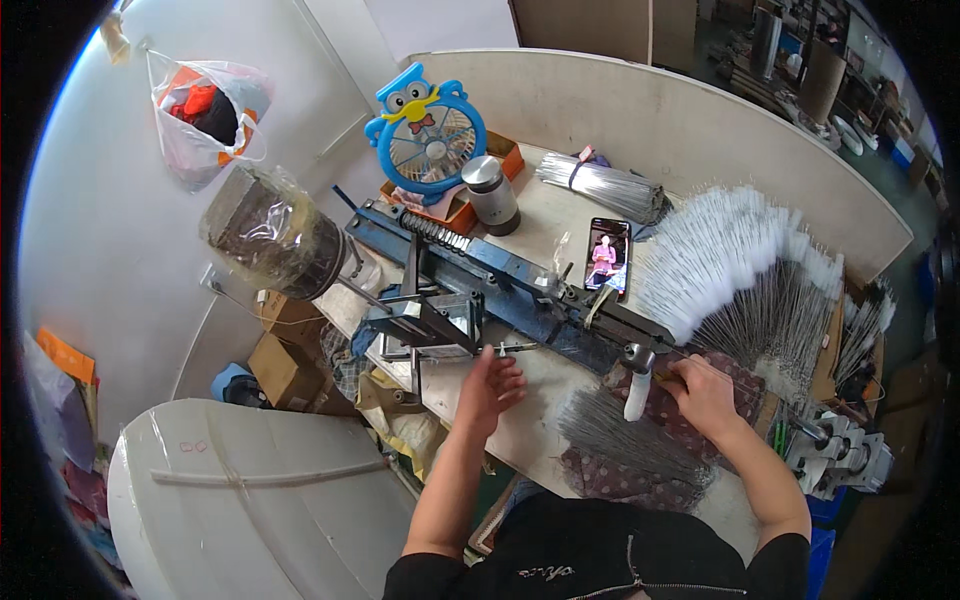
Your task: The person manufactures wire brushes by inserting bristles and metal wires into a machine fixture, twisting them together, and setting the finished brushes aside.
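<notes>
Two bare hands flank the near side of a blue metal bench machine on a pale worktable. The left hand is open, fingers loosely spread and nothing in its grasp, just beside the machine's metal frame; whether a fingertip touches the frame cannot be told. The right hand has its fingers bent toward the thumb at the machine's right end; whether a thin wire is pinched there is too small to tell. Between the hands, nearer the right one, a white handle hangs below a round metal knob, out of either grip. A heap of loose grey wires lies toward the person's body, partly over a dotted maroon cloth, just below the handle. Beyond the right hand fan white-tipped wires, with a lit phone at their left.
</notes>
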The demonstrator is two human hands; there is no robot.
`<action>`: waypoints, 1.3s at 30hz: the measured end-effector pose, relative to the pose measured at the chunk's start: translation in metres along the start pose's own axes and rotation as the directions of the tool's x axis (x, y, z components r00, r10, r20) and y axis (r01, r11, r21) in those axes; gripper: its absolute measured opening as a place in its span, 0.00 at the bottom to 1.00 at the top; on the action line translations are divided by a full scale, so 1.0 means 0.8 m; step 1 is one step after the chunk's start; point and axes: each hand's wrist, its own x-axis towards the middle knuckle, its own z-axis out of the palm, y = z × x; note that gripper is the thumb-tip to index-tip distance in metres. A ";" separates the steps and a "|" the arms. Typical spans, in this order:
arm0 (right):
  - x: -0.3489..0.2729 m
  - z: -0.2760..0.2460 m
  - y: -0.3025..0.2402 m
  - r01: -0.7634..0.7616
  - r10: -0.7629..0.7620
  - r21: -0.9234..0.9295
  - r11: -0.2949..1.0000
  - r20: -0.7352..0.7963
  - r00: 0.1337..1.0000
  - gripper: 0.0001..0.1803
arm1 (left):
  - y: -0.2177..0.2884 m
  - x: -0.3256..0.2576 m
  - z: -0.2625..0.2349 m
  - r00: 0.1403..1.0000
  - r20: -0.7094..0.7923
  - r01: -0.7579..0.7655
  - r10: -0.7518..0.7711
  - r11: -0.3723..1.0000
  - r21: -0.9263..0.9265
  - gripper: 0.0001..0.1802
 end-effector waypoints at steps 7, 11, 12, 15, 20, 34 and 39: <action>-0.037 -0.034 -0.004 0.084 -0.084 0.003 0.996 0.005 0.996 0.10 | 0.000 0.017 0.000 1.000 0.022 -0.001 0.000 0.998 0.062 0.13; -0.044 -0.075 -0.021 0.129 -0.131 0.088 0.988 0.013 0.991 0.11 | -0.002 -0.001 0.015 0.992 -0.099 -0.071 0.076 0.996 0.056 0.09; -0.045 -0.084 -0.024 0.137 -0.139 0.100 0.986 0.015 0.990 0.12 | -0.005 0.000 0.019 0.993 -0.093 -0.070 0.075 0.996 0.059 0.09; -0.037 -0.111 -0.020 0.170 -0.158 0.046 0.984 -0.196 0.968 0.12 | -0.020 -0.006 0.033 0.951 -0.192 -0.224 0.244 0.967 0.121 0.08; -0.033 -0.127 0.013 0.036 -0.008 0.100 0.994 -0.269 0.963 0.11 | -0.067 -0.074 0.126 0.908 0.311 -0.339 0.281 0.928 0.152 0.07; -0.049 -0.130 0.041 -0.253 0.224 0.674 0.694 0.132 0.966 0.10 | -0.156 -0.079 0.255 0.789 0.607 -0.311 0.100 0.916 0.253 0.10; -0.042 -0.136 0.019 0.067 -0.043 0.157 0.985 -0.151 0.988 0.09 | -0.139 -0.081 0.246 0.858 0.469 -0.334 0.210 0.921 0.200 0.11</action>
